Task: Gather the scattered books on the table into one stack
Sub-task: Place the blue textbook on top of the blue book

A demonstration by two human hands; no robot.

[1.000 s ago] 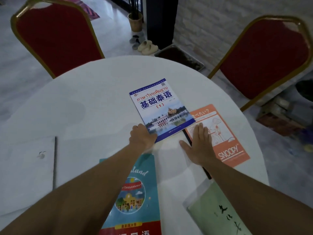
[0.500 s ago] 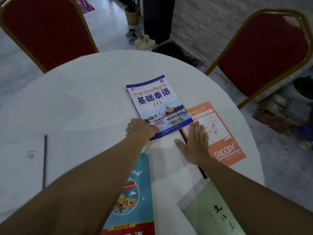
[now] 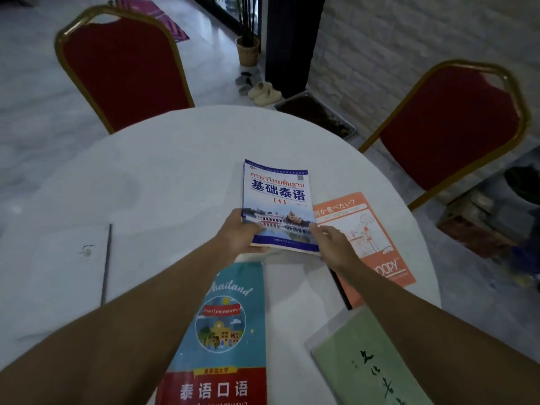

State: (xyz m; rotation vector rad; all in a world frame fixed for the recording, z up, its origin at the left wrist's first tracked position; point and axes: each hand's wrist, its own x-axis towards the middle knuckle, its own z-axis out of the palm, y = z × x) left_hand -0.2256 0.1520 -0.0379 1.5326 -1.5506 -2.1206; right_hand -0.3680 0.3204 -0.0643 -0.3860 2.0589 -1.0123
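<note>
Blue book (image 3: 277,200) is gripped at its near edge by both hands, left hand (image 3: 239,233) at the near-left corner, right hand (image 3: 331,242) at the near-right corner, raised over the table (image 3: 146,176). Orange book (image 3: 368,238) lies beside it, teal book (image 3: 230,331) and green book (image 3: 368,363) nearer.

A round white table (image 3: 163,171) is seen from above in dim, bluish light. Two red padded chairs with gold frames are set at its far side, one at the left (image 3: 122,65) and one at the right (image 3: 455,124). The floor (image 3: 35,92) is laid in pale marble-like tile. A whitish brick wall (image 3: 409,36) is seen at the upper right, with a dark pillar (image 3: 289,39) beside it. A potted plant (image 3: 247,49), pale slippers (image 3: 264,93) and a dark tray (image 3: 317,116) are placed near the pillar.
</note>
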